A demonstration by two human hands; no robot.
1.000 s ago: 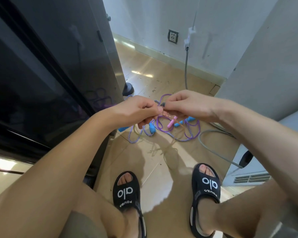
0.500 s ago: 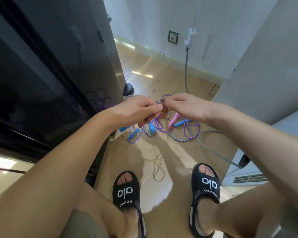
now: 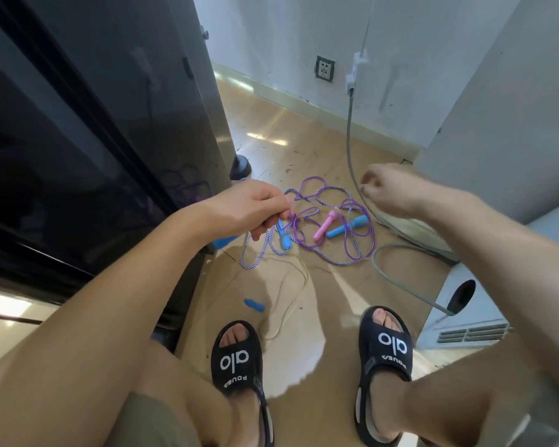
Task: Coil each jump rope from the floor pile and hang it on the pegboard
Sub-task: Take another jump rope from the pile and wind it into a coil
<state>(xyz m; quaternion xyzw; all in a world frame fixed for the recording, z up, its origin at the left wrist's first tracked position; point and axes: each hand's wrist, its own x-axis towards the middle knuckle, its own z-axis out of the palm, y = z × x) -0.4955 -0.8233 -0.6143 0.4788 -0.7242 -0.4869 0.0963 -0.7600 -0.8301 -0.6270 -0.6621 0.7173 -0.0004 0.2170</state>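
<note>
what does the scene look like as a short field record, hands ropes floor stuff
left hand: left hand pinches a thin pale cord, hard to see
right hand: right hand raised apart, fingers curled; its hold is unclear
floor pile: tangled purple and white braided jump ropes on the tan floor
handles: pink plastic handle, blue plastic handle
loose piece: small blue handle near the left black sandal
other: grey cable down the wall
pegboard: not in view
</note>
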